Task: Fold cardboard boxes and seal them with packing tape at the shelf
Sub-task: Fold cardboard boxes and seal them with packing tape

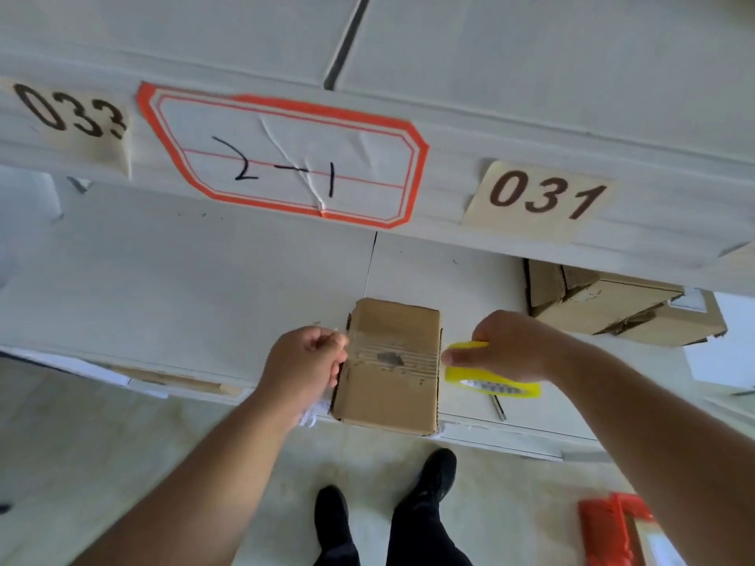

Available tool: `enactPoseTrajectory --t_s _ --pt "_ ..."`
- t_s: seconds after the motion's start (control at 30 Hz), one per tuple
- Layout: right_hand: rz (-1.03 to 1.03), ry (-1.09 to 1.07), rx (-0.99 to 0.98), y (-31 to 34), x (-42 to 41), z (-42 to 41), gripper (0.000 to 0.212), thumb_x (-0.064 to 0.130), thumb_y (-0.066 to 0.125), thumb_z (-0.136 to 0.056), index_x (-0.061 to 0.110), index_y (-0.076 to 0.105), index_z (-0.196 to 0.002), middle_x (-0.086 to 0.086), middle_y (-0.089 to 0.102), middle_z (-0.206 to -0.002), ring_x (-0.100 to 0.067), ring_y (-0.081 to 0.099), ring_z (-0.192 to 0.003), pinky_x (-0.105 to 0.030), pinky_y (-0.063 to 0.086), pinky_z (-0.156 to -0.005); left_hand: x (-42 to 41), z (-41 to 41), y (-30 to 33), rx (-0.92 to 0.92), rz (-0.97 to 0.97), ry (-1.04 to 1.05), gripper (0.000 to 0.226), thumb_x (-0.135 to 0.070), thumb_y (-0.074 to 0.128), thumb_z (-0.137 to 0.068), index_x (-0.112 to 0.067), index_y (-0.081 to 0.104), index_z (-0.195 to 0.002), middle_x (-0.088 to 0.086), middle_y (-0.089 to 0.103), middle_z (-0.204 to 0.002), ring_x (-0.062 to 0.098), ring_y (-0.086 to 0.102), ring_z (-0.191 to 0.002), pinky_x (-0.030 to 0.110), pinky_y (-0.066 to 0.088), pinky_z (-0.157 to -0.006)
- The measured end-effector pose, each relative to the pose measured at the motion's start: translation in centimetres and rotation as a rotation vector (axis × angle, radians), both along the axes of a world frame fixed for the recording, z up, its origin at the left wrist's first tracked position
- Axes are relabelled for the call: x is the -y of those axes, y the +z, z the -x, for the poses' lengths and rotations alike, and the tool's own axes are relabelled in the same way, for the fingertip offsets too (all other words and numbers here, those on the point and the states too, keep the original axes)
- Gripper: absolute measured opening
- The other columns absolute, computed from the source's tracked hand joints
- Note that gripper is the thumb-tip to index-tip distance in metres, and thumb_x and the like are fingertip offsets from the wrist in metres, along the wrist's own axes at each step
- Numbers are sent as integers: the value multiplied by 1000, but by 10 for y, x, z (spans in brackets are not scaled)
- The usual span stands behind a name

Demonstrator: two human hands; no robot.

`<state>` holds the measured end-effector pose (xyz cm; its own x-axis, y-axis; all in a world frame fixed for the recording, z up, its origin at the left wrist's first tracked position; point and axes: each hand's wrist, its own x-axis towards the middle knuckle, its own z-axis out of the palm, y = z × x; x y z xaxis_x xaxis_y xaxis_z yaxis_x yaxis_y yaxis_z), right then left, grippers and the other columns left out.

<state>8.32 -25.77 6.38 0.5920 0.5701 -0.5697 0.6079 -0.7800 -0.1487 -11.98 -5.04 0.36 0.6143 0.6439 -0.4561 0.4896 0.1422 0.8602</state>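
Note:
A small closed cardboard box (390, 369) lies at the front edge of the white shelf board (204, 279). A strip of clear packing tape (392, 355) runs across its top from left to right. My left hand (304, 361) pinches the tape end at the box's left edge. My right hand (506, 347) grips a yellow tape dispenser (490, 379) just off the box's right edge, with the tape stretched to it.
More folded cardboard boxes (613, 308) sit at the back right of the shelf. The upper shelf beam carries a red-framed label "2-1" (286, 157) and tags 033 and 031. A red object (613, 529) lies on the floor at lower right, near my feet (433, 471).

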Motion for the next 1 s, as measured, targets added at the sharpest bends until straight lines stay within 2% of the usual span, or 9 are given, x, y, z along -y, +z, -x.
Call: enactPoseTrajectory --t_s 0.17,0.27,0.33,0.43,0.5,0.6,0.7,0.77,1.0 --pt "79 -24 -47 -29 17 -25 72 83 59 -82 15 48 -60 -1 45 -63 -19 44 -59 -33 31 -58 -8 -2 -21 -29 -13 -77 18 -13 65 -100 -10 73 -85 9 74 -76 15 57 -60 29 56 -59" --pt "-1 -94 -157 -44 24 -30 68 77 62 -85 11 55 -68 0 47 -65 -17 44 -60 -32 33 -60 -5 -5 -33 -29 20 -50 18 -14 67 -100 -14 75 -84 9 76 -78 16 59 -62 33 58 -64" --pt "-67 -137 -193 -53 23 -31 63 74 64 -86 12 66 -74 1 57 -68 -16 52 -62 -32 38 -61 -6 -6 -40 -12 44 4 15 -14 68 -99 -15 76 -86 5 75 -75 16 61 -62 33 59 -63" --pt "-110 -217 -186 -59 17 -31 58 72 66 -86 16 68 -69 1 63 -66 -19 63 -68 -32 43 -65 -7 -6 -47 -9 48 40 13 -16 69 -99 -15 76 -89 3 75 -75 12 61 -59 30 57 -61" --pt "-108 -229 -118 -64 14 -29 64 78 64 -82 16 66 -67 1 65 -65 -20 65 -71 -32 44 -64 -6 -8 -49 -10 52 47 12 -18 68 -100 -14 76 -91 5 76 -77 11 61 -57 28 57 -60" --pt "-38 -106 61 -66 11 -25 71 86 41 -87 22 61 -67 5 64 -73 -15 62 -76 -33 45 -68 -6 -13 -52 -22 44 64 15 -20 65 -101 -13 74 -92 6 76 -79 14 61 -59 31 57 -62" --pt "49 59 195 -68 11 -21 72 85 23 -92 27 65 -84 9 64 -86 -17 62 -88 -34 47 -74 -11 -16 -55 -58 -26 70 17 -19 62 -102 -11 73 -91 4 75 -80 13 59 -58 30 57 -61" --pt "76 130 249 -72 10 -20 76 84 19 -93 26 68 -91 7 65 -87 -18 63 -87 -33 48 -73 -15 -18 -57 -58 -52 59 17 -20 62 -102 -12 73 -91 5 76 -81 10 60 -58 28 56 -60" --pt "105 127 272 -81 9 -15 80 86 18 -91 28 71 -106 5 68 -95 -21 64 -95 -34 50 -77 -13 -9 -72 -83 -11 69 15 -20 64 -101 -15 73 -90 0 76 -75 11 63 -59 31 57 -61"
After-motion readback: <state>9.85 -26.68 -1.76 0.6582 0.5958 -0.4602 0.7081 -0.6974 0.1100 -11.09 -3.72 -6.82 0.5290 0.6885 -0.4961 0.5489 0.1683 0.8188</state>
